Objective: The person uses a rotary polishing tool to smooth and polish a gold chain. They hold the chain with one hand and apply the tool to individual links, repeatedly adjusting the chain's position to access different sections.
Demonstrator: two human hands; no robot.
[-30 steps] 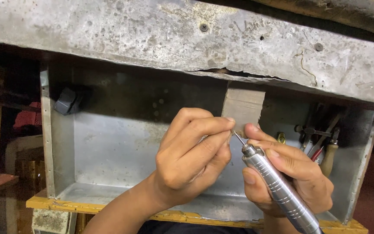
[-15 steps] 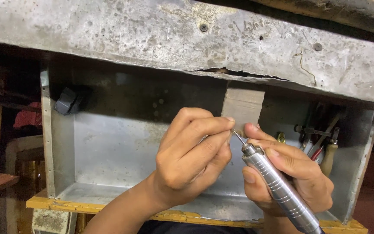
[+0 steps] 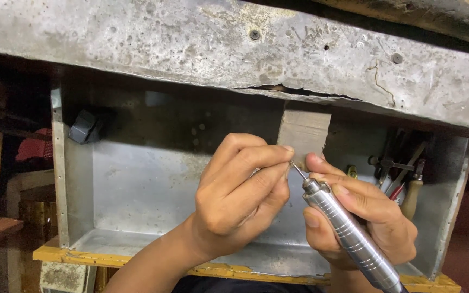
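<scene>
My right hand (image 3: pixel 362 214) grips a silver ribbed rotary handpiece (image 3: pixel 348 236), its thin bit (image 3: pixel 298 172) pointing up and left. My left hand (image 3: pixel 240 192) is pinched shut right at the bit's tip, thumb and forefinger pressed together on something too small to make out. Both hands are held in front of a wooden peg (image 3: pixel 304 130) that sticks out under the worn metal bench top (image 3: pixel 234 43).
Under the bench top hangs a sheet-metal tray (image 3: pixel 137 190) with a yellow front edge (image 3: pixel 137 259). Several hand tools (image 3: pixel 403 173) stand in its right corner. A dark block (image 3: pixel 84 126) sits at the tray's upper left.
</scene>
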